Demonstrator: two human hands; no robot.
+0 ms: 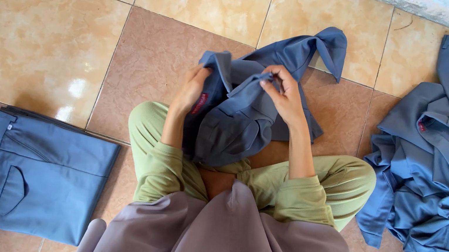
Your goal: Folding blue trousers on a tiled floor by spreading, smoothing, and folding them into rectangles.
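Hands together at frame centre: left hand (191, 88) and right hand (283, 96) both grip the crumpled blue trousers (237, 122) above the lap.

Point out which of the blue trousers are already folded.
The trousers on the floor beside the left knee: a flat, squared stack. The pair in both hands is bunched, and the pile at the right lies crumpled.

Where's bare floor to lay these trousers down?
Bare tiles lie ahead and left, above the folded stack and beyond the held trousers. The right side is crowded by the unfolded pile; both hands are occupied.
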